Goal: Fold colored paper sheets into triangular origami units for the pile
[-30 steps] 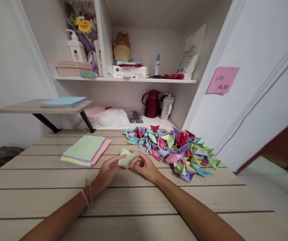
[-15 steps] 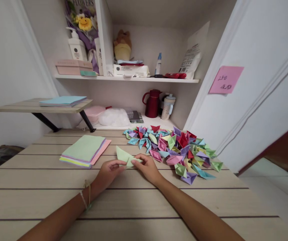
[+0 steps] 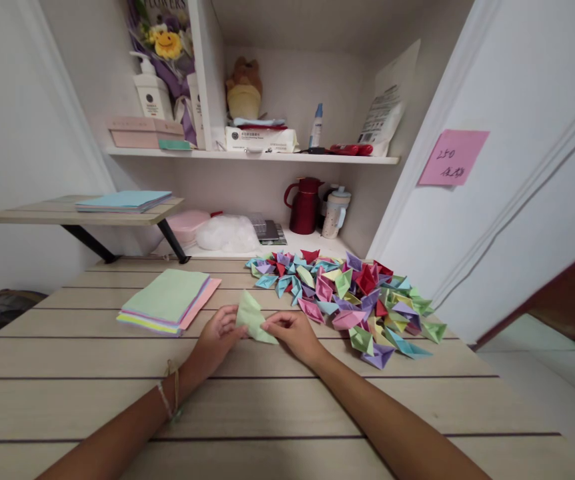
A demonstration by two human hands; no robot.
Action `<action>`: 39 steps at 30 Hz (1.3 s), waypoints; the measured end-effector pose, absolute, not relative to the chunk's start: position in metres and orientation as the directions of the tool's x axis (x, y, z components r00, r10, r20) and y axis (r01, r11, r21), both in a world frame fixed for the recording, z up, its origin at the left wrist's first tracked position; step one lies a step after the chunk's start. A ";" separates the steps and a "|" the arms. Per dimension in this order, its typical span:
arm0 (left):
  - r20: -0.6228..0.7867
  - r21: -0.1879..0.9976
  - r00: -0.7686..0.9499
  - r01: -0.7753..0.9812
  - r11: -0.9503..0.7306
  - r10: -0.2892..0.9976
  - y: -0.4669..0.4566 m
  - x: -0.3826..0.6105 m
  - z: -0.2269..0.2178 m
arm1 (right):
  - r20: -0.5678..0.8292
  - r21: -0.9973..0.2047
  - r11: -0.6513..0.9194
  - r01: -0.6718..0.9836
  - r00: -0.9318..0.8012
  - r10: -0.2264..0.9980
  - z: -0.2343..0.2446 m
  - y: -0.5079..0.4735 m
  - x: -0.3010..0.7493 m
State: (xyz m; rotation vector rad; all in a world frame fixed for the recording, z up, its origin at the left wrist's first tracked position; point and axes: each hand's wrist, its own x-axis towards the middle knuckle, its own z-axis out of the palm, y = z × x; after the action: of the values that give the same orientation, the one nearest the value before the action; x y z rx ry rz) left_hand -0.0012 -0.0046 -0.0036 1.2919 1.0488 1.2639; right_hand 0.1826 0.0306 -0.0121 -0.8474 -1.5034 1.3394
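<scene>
A light green folded paper piece (image 3: 253, 319) stands on the wooden table (image 3: 277, 407) between my two hands. My left hand (image 3: 215, 339) pinches its left side. My right hand (image 3: 292, 333) pinches its right lower corner. Both hands rest low on the tabletop. To the right lies a heap of several finished paper boats (image 3: 352, 297) in green, blue, pink, purple, red and yellow. A stack of flat coloured paper sheets (image 3: 170, 300) lies left of my hands, green sheet on top.
A raised wooden shelf (image 3: 67, 212) at left holds blue sheets. Behind the table a niche holds a red jug (image 3: 305, 205), a white cup (image 3: 335, 212), a pink box and a plastic bag. An upper shelf carries bottles, boxes, a plush toy. A pink note (image 3: 451, 157) sticks on the right wall.
The green piece was held bunched between both hands, then opened out and turned; now it stands more upright on the table with its point upward. Hands stayed in nearly the same place.
</scene>
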 end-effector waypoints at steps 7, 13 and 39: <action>0.072 0.994 0.089 -0.083 -0.065 0.993 -0.003 -0.008 0.000 | 0.165 -0.985 0.140 -0.098 -0.337 0.927 -0.014 0.030 0.182; 0.093 0.995 0.134 -0.056 -0.086 0.987 -0.003 -0.008 -0.004 | 0.180 -0.979 0.132 -0.155 -0.362 0.915 -0.011 0.030 0.183; 0.011 0.986 0.259 -0.164 0.033 0.966 -0.008 -0.009 0.007 | 0.423 -0.856 0.517 0.033 -0.530 0.735 -0.002 0.016 0.185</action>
State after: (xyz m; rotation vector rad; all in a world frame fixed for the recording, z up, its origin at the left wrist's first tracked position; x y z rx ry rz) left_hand -0.0090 -0.0077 0.0067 1.1916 0.9014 1.0824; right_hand 0.1845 0.0157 -0.0017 -0.6299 -1.9237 1.0624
